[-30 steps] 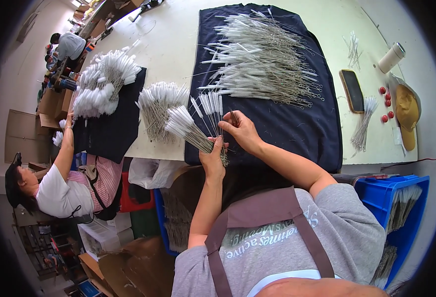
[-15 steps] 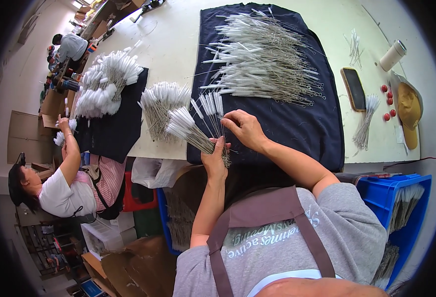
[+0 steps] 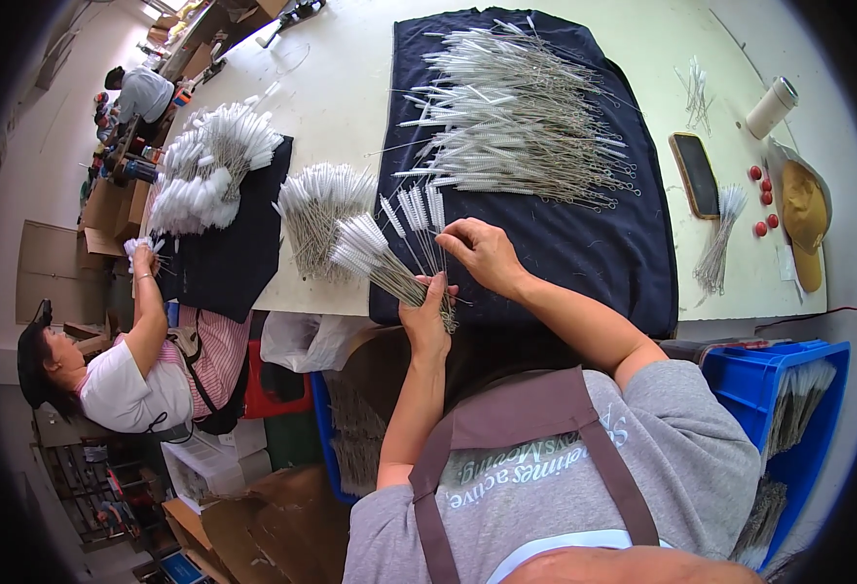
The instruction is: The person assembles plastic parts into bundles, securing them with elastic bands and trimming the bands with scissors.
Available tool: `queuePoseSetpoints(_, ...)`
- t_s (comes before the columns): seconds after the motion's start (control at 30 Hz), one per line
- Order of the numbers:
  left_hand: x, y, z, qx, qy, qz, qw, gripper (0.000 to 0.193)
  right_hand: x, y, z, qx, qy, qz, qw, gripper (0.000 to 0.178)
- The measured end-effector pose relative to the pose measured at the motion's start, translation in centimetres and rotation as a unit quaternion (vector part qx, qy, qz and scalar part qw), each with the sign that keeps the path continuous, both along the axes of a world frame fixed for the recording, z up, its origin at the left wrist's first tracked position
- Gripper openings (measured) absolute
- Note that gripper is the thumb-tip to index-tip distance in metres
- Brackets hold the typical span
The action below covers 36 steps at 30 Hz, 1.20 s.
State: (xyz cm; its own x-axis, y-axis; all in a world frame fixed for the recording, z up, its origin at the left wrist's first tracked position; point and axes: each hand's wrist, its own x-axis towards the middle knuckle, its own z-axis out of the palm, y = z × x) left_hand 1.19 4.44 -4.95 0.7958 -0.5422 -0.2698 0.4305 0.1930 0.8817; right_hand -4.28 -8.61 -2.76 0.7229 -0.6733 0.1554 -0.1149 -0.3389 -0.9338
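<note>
1. Over the near-left corner of the dark cloth (image 3: 584, 263), our left hand (image 3: 426, 316) grips a brush bunch (image 3: 375, 251); its heads overhang the cloth's left edge.
2. Our right hand (image 3: 484, 255) curls its fingers above the cloth (we cannot tell whether they pinch a stem), bare fabric rightward.
3. White bristles top thin grey stems, several fanned apart.

Left hand (image 3: 426, 316) and right hand (image 3: 489, 255) close together, the left one nearer.
The left forearm (image 3: 413, 404) reaches almost straight toward the far side, its hand gripping with the thumb (image 3: 437, 286) uppermost; the right forearm (image 3: 579, 316) slants in from the near right, its fingers (image 3: 462, 232) curled toward the left.
</note>
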Motion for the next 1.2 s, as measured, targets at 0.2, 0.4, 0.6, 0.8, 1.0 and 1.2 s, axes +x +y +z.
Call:
queuePoseSetpoints(0.2, 0.0, 0.0, -0.1, 0.001, 0.001, 0.011, 1.0, 0.011, 0.0, 0.1, 0.1, 0.002, 0.0, 0.003, 1.0, 0.023)
queuePoseSetpoints(0.4, 0.0, 0.0, 0.3, 0.007, 0.016, 0.011, 1.0, 0.011, -0.1, 0.2, 0.6, 0.131, -0.021, 0.021, 0.991, 0.028)
queuePoseSetpoints(0.6, -0.1, 0.1, -0.2, 0.002, -0.007, 0.023, 1.0, 0.012, 0.2, 0.2, 1.5, 0.156, -0.03, 0.013, 0.987, 0.025)
queuePoseSetpoints(0.8, -0.3, 0.3, -0.1, 0.007, -0.019, 0.023, 1.0, 0.011, 1.1, 0.2, 0.9, 0.154, -0.048, 0.008, 0.987, 0.024)
queuePoseSetpoints(1.0, -0.2, 0.6, 0.6, 0.024, -0.016, 0.018, 0.999, 0.011, 1.3, -0.6, 1.5, 0.147, -0.024, 0.046, 0.988, 0.021)
queuePoseSetpoints(1.2, 0.1, 0.8, 0.8, 0.033, -0.018, 0.004, 0.999, 0.012, 1.8, -1.5, 1.3, 0.01, -0.053, 0.076, 0.996, 0.015)
